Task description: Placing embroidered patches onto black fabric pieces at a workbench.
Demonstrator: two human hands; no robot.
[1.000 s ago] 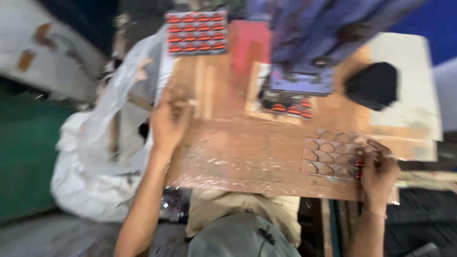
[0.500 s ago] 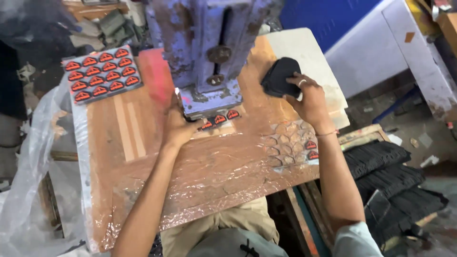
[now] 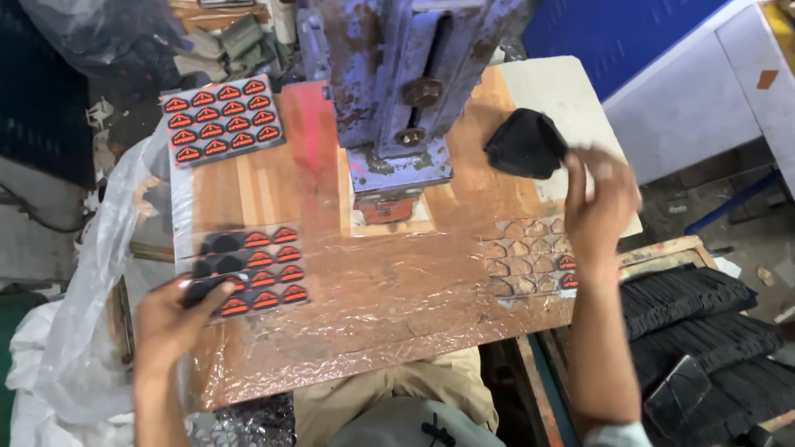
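My left hand (image 3: pixel 175 319) rests at the table's left edge, fingers on a clear sheet of red-and-black badge shapes (image 3: pixel 257 269). My right hand (image 3: pixel 598 207) hovers blurred over the right side, just beside a small pile of black pieces (image 3: pixel 525 142); whether it holds one I cannot tell. Below it lies a clear sheet of punched-out cells (image 3: pixel 528 257) with a few red badges left at its right edge. A blue press (image 3: pixel 397 91) stands at the table's middle back, its red head (image 3: pixel 386 207) down near the wood.
A second full badge sheet (image 3: pixel 219 120) lies at the back left. The wooden table (image 3: pixel 373 314) is wrapped in shiny film. A large plastic bag (image 3: pixel 83 314) hangs left. Stacks of black material (image 3: pixel 704 331) sit low at the right.
My left hand has pulled the badge sheet from under the press to the left edge. My right hand has lifted off the black pile and drawn back toward me.
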